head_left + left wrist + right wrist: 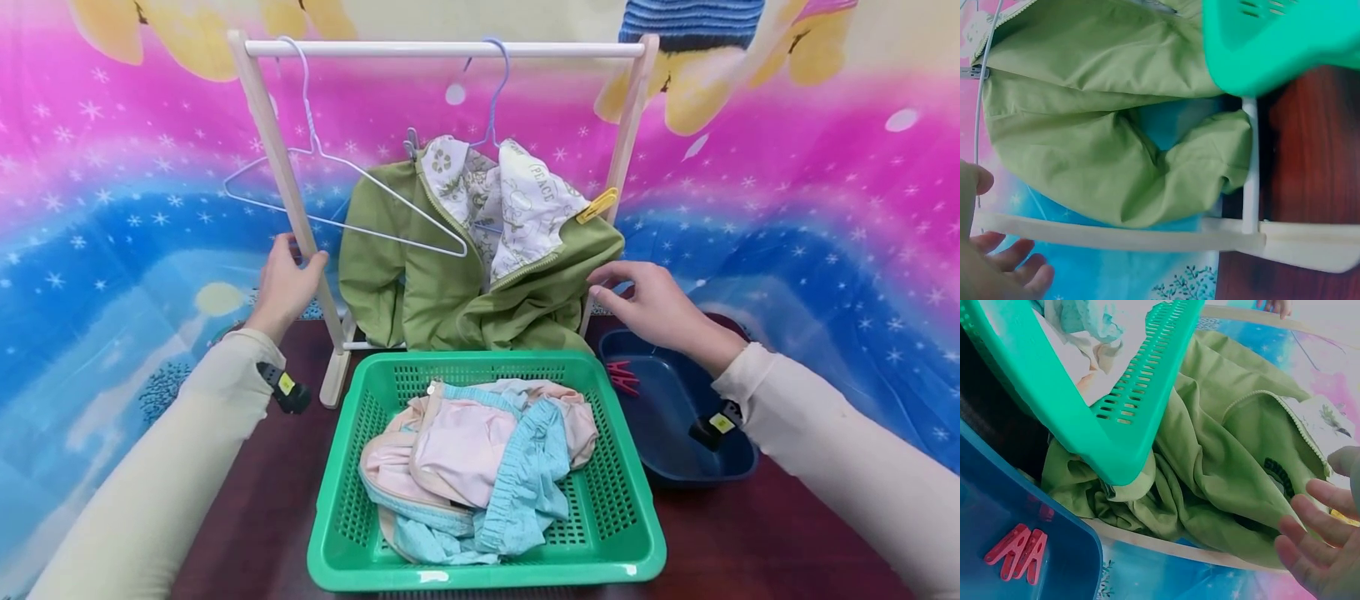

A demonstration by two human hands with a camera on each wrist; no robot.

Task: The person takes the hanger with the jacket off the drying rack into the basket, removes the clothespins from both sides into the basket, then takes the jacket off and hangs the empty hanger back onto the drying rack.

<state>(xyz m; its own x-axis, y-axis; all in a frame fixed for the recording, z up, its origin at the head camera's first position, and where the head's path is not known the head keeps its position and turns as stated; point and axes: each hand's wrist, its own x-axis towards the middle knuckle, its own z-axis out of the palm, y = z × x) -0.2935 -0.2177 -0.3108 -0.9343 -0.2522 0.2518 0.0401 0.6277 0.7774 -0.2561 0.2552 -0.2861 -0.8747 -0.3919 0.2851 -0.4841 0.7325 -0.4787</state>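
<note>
A green hooded jacket (438, 275) with a white printed lining hangs from a lilac hanger (495, 92) on a small rack (442, 50). A grey clip (412, 143) and a yellow clothespin (597, 205) sit at its shoulders. My left hand (288, 279) is at the rack's left post (1116, 236), thumb and fingers apart around it; firm contact cannot be told. Beside the jacket's right side, my right hand (648, 304) has loosely bent, spread fingers (1316, 522) and holds nothing. A bare white hanger (352, 229) hangs on the left of the bar.
In front of the rack stands a green basket (487, 577) with pink and turquoise clothes (480, 450). To its right, a dark blue basin (675, 417) contains red clothespins (1019, 553). The jacket's lower part drops behind the basket. Patterned cloth (825, 250) covers the background.
</note>
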